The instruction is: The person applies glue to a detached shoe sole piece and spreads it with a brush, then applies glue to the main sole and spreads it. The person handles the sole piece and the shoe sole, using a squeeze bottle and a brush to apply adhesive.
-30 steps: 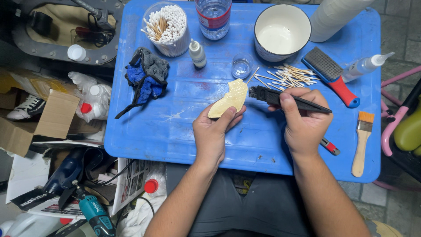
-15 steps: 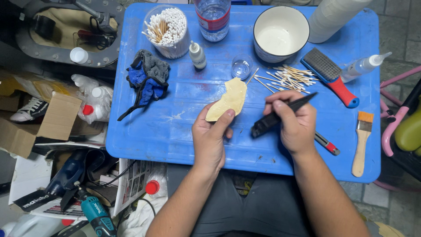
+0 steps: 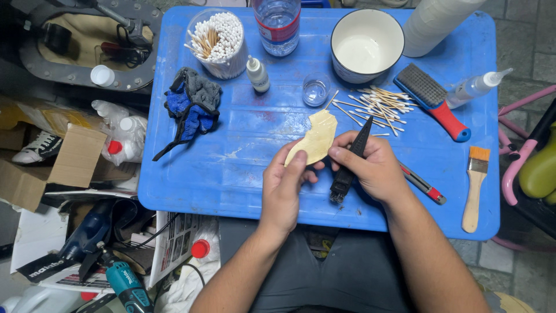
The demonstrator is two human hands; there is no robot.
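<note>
My left hand holds a flat, curved, cream-coloured piece above the blue plastic table, with the thumb on its lower end. My right hand grips a slim black brush like a pen; the bristle end points down toward me and the handle tip rises past my fingers. The brush lies close beside the right edge of the cream piece.
On the table: a heap of cotton swabs, a small glass cup, a white bowl, a tub of swabs, a dropper bottle, blue-grey gloves, a red-handled brush, a paintbrush, a cutter. Cardboard boxes and power tools lie left.
My right hand has turned the black brush from lying across the table to nearly upright and drawn it in beside the cream piece. My left hand has shifted the piece slightly.
</note>
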